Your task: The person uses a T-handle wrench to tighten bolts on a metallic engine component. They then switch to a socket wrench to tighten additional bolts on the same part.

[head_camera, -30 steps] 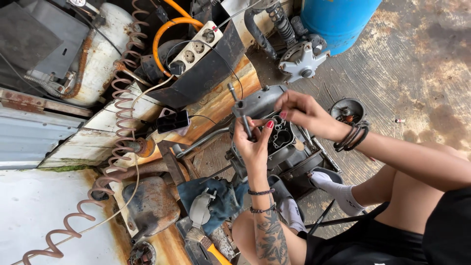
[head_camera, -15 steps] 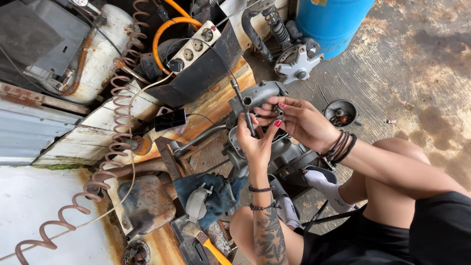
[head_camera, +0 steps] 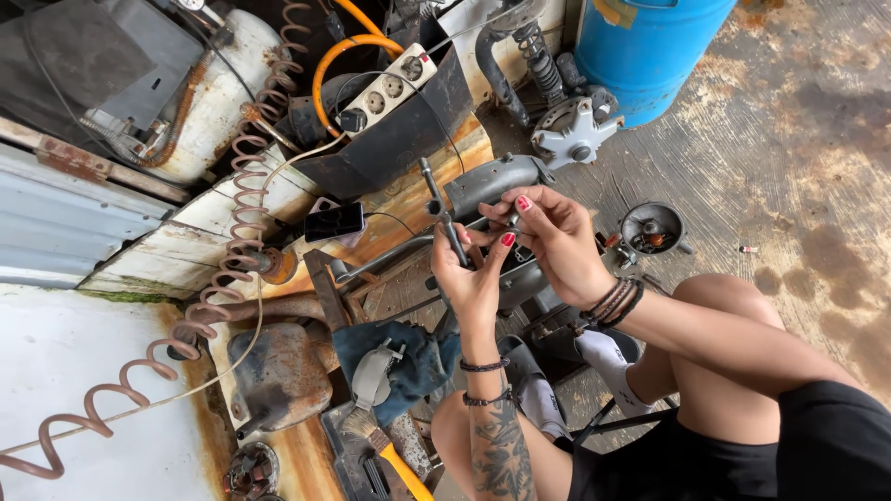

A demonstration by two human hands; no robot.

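My left hand grips a dark T-handle socket wrench whose shaft points up and away over a grey metal engine part. Just to its right, my right hand pinches a small metal piece at the fingertips, close beside the left thumb. Both hands hover over the dark engine block between my knees. What the right fingers hold is too small to make out.
A white power strip lies on a black tray at the back. A coiled air hose runs down the left. A blue barrel, a grey hub, a round carburettor part, a black phone and a yellow-handled brush surround me.
Both hands stay joined over the engine part. The right hand has drawn closer to the left thumb, and the wrench shaft stands more upright; the view has shifted slightly.
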